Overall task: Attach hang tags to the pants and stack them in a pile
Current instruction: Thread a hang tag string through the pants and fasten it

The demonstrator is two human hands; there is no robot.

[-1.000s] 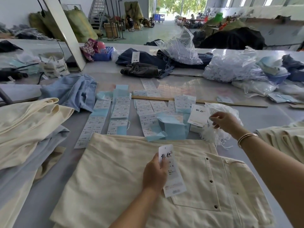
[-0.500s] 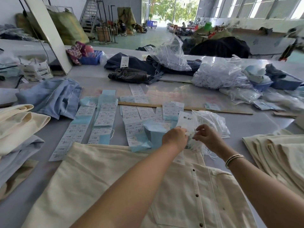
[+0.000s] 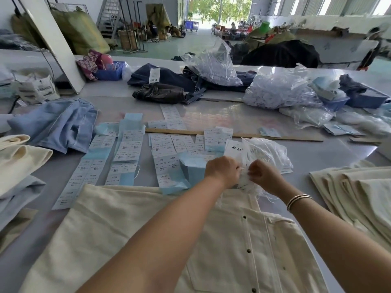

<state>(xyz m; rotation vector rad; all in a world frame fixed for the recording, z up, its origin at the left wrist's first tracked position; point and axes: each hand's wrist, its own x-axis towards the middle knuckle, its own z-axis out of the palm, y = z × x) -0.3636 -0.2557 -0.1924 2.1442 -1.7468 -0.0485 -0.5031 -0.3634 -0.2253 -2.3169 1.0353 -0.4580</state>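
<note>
A pair of cream pants [image 3: 131, 229] lies flat in front of me, its waistband toward the far side. Just past that waistband, my left hand [image 3: 222, 170] and my right hand [image 3: 264, 175] meet at a tuft of white strings [image 3: 244, 180] spilling from a small clear bag [image 3: 268, 153]. Both hands are closed, pinching the strings. A white hang tag [image 3: 234, 148] with black characters stands behind my left hand. Whether my left hand holds a tag is hidden.
Folded cream pants [image 3: 355, 197] are stacked at the right, with cream and light blue garments [image 3: 19, 163] at the left. Sheets of size labels [image 3: 127, 149], a wooden ruler [image 3: 264, 136], blue denim [image 3: 59, 123], dark jeans [image 3: 163, 93] and large plastic bags [image 3: 275, 92] lie beyond.
My left hand, which held a hang tag over the pants, has reached forward to join my right hand at the string bag. The view has shifted slightly left.
</note>
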